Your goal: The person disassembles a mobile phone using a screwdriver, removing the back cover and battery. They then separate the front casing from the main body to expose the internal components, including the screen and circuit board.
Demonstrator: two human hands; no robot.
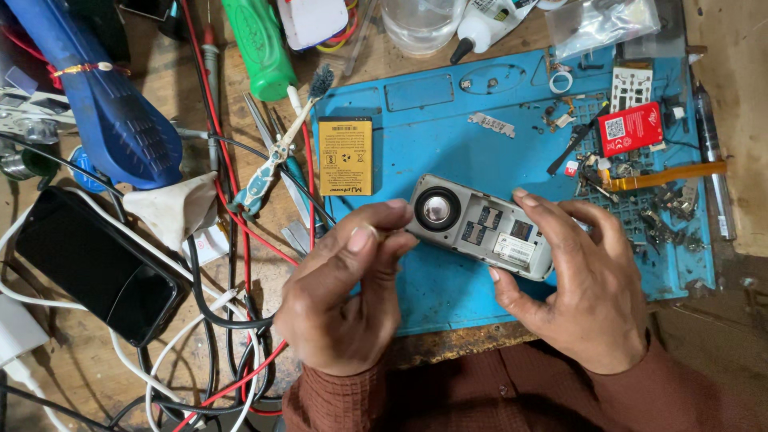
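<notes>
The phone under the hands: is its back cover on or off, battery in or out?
Off and out: the phone shows its bare speaker and card slots.

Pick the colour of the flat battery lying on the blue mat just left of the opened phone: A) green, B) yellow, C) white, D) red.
B: the battery is yellow, lying flat on the blue mat up and left of the opened phone that the right hand steadies.

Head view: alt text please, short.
Two hands work on an opened grey mobile phone on a blue repair mat: the right hand steadies it, the left hand pinches a thin tool at its edge. A yellow battery lies beside it.
</notes>
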